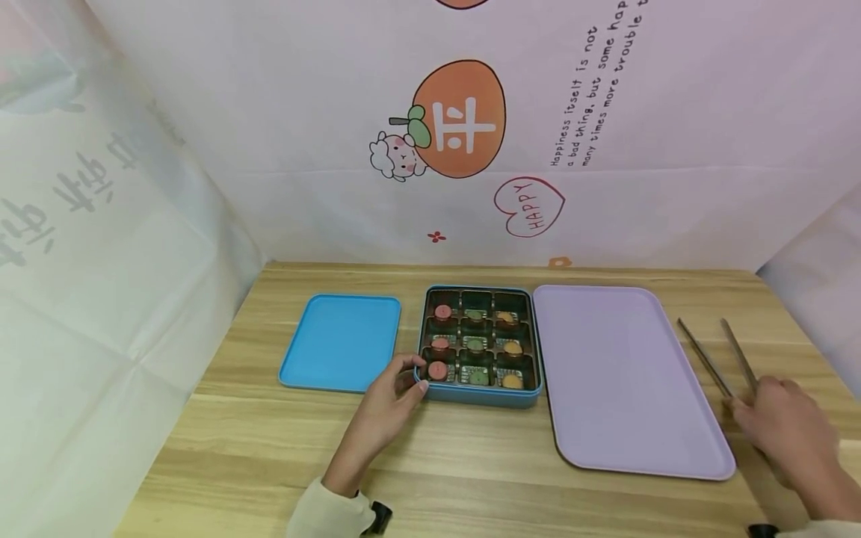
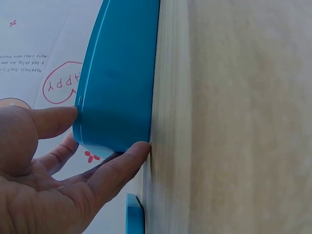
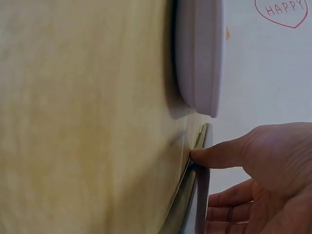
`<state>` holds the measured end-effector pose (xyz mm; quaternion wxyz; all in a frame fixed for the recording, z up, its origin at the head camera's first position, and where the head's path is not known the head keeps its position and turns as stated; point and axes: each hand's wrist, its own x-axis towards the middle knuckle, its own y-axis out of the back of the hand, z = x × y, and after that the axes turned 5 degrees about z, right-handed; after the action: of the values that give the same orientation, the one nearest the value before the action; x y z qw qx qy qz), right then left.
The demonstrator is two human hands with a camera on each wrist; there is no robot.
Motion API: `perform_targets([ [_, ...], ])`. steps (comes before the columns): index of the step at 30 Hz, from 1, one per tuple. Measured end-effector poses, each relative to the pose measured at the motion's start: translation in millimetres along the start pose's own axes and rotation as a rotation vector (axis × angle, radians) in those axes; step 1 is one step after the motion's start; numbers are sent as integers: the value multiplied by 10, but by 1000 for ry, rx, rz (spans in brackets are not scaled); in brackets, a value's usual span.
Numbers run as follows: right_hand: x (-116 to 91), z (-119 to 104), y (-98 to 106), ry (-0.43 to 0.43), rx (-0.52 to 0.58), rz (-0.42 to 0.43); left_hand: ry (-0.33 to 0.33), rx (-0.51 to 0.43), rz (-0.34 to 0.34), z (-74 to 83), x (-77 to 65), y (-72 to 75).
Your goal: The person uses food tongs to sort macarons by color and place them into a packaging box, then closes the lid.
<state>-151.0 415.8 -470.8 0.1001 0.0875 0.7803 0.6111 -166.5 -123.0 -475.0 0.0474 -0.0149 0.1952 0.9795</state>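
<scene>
A blue square tin (image 1: 484,397) stands lidless in the middle of the table, with a dark insert split into compartments. Small round sweet-like pieces lie inside: pink ones (image 1: 442,312) in the left column, green ones (image 1: 474,344) in the middle, yellow ones (image 1: 513,348) at right. My left hand (image 1: 389,403) holds the tin's near left corner, thumb at the front rim; the left wrist view shows another finger low by its base. On the far right, my right hand (image 1: 787,426) grips metal tongs (image 1: 706,357), their arms spread and pointing away from me, low over the table.
A blue lid (image 1: 341,340) lies flat left of the tin. Right of the tin is a long lilac tray (image 1: 625,381), between it and the tongs. A white printed cloth (image 1: 323,134) hangs behind the wooden table (image 1: 269,456).
</scene>
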Motion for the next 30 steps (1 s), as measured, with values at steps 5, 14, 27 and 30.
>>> perform_targets([
  [5, -5, 11, -15, 9, -7, 2, -9, 1, 0, 5, 10, 4],
  [14, -40, 7, -38, 10, -2, 39, -13, 6, 1, 4, 9, -5],
  [27, -202, -763, 157, 163, 25, 230, -49, 59, 12, 23, -28, 36],
  [30, -252, -1085, 162, 278, 46, 302, -55, 63, 17, 20, -41, 53],
])
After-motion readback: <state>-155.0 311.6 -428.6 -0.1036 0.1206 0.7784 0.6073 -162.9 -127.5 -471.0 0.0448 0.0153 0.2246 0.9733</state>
